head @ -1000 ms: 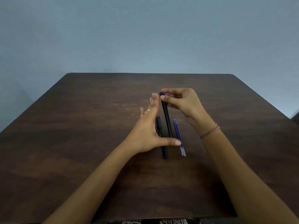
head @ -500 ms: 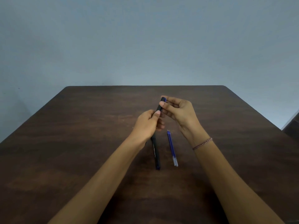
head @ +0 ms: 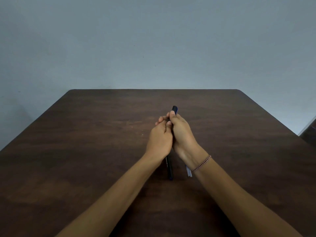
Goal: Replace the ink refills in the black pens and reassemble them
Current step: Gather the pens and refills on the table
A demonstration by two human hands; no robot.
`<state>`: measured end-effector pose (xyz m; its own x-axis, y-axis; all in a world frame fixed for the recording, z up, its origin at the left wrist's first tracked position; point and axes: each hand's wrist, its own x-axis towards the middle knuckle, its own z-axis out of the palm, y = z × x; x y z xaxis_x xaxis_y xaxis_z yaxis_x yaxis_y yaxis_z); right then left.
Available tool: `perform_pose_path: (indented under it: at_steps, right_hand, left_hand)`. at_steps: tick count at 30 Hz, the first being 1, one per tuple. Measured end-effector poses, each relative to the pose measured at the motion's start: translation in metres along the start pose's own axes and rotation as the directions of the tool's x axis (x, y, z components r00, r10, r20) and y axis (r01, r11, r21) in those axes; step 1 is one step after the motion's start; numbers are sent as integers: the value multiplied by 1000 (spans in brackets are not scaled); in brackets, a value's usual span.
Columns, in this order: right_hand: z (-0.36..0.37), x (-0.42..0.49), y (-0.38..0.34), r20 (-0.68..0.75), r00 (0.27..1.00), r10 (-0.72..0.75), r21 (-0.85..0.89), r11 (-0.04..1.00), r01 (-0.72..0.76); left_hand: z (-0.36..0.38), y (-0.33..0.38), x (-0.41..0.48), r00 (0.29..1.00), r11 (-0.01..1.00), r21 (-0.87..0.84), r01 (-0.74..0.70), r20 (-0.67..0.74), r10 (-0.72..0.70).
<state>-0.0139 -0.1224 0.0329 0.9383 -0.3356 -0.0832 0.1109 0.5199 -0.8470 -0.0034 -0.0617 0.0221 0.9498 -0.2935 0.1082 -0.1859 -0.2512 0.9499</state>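
Both hands are pressed together around one black pen [head: 174, 110] above the middle of the table; only its far end sticks out past the fingertips. My left hand [head: 159, 139] wraps it from the left and my right hand [head: 182, 137] from the right. A second black pen [head: 169, 168] lies on the table below my left wrist, its far part hidden by the hands. The clear end of a blue ink refill [head: 189, 172] shows on the table beside my right wrist; the rest of it is hidden.
The dark brown wooden table [head: 85, 151] stands against a plain grey wall [head: 153, 40]. A dark object [head: 310, 132] shows past the table's right edge.
My hands have come together and closed around the held pen. The view has tilted up, so everything sits lower in the frame. The lying pen and refill have not moved on the table.
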Motion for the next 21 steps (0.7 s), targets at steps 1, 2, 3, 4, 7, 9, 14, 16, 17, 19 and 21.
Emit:
perform_pose_path:
  at_steps: [1, 2, 3, 4, 7, 9, 14, 16, 17, 19, 21]
  right_hand:
    - [1, 0, 2, -22, 1000, -9, 13, 1000, 9]
    - [3, 0, 3, -39, 999, -16, 21, 1000, 17]
    - [4, -1, 4, -51, 998, -24, 27, 999, 25]
    - [6, -2, 4, -63, 998, -30, 39, 999, 33]
    - [10, -4, 5, -102, 993, -56, 82, 995, 65]
    - [10, -4, 5, -105, 990, -89, 73, 993, 97]
    - [3, 0, 2, -48, 991, -125, 7, 992, 126]
    - [-1, 3, 0, 15, 997, -81, -52, 995, 81]
    - [-3, 5, -2, 31, 998, -53, -98, 994, 56]
    - [-9, 11, -6, 41, 998, -40, -183, 982, 46]
    - [-16, 18, -11, 47, 995, -86, -228, 969, 95]
  left_hand:
    - [1, 0, 0, 1000, 999, 28, -15, -19, 16]
    - [3, -1, 0, 999, 999, 45, -27, -33, 29]
    - [3, -1, 0, 998, 998, 60, -33, -42, 36]
    - [3, -1, 0, 998, 997, 72, -32, -44, 36]
    - [3, 0, 0, 998, 999, 49, -20, -53, 22]
    - [4, 0, -1, 999, 999, 33, -7, -50, 8]
    - [6, 0, -7, 1000, 999, -46, 6, -27, -7]
    - [3, -1, -5, 1000, 996, -85, 10, 4, -10]
    - [1, -2, -4, 999, 993, -110, 38, 24, -36]
    - [-5, -3, 1, 994, 986, -133, 103, 52, -97]
    - [-11, -4, 6, 986, 983, -107, 149, 95, -139]
